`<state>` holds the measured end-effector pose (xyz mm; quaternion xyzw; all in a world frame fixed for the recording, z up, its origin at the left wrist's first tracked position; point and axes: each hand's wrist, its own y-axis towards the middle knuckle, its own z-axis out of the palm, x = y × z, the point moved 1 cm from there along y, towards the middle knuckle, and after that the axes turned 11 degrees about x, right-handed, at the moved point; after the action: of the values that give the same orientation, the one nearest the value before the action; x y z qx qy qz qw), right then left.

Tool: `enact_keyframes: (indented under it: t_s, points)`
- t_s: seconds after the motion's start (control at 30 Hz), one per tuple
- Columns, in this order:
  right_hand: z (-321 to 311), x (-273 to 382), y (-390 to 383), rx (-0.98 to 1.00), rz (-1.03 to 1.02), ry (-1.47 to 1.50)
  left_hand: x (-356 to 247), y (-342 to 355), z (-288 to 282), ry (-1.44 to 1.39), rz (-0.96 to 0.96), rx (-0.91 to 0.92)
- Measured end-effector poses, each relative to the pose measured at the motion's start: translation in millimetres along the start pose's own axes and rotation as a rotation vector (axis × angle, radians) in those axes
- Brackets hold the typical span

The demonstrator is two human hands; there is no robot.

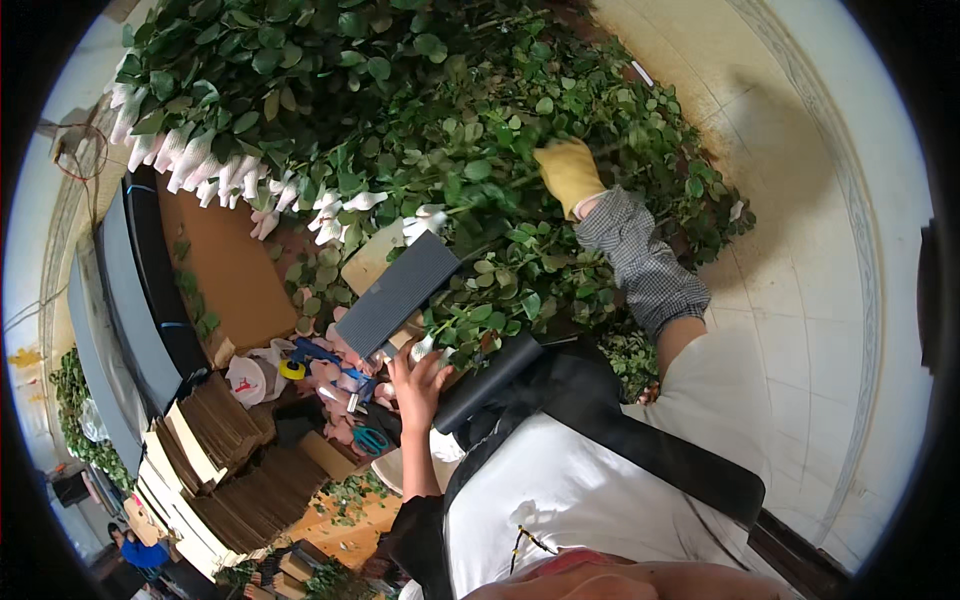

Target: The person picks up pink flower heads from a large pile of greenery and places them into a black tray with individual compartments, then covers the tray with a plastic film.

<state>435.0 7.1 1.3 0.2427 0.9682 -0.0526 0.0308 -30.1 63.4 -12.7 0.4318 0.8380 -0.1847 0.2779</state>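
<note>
My right hand, in a yellow glove with a checked sleeve, closes on a slightly blurred rose stem among leafy stems. That stem runs left toward a white-netted flower head by a dark grey ribbed board. Below this board, my bare left hand has bent, separated fingers, touching or very near another white-netted head and the board's lower edge. More white-netted heads line the left side of the pile. A black roll lies just right of my left hand.
Cardboard stacks, blue scissors, pink petals and a yellow tape roll are lower left. A brown panel and long grey boards stand left. A tiled floor spans the right. A person in blue is far lower left.
</note>
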Motion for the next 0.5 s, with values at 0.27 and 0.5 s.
enact_keyframes:
  t_s: [0.27,0.5]
  points:
    - [5,76,69,0.194,0.017,0.072,0,0,-5,0.021,-0.058,0.052]
    - [11,68,25,0.098,-0.117,0.043,-4,0,-4,-0.028,-0.044,-0.007]
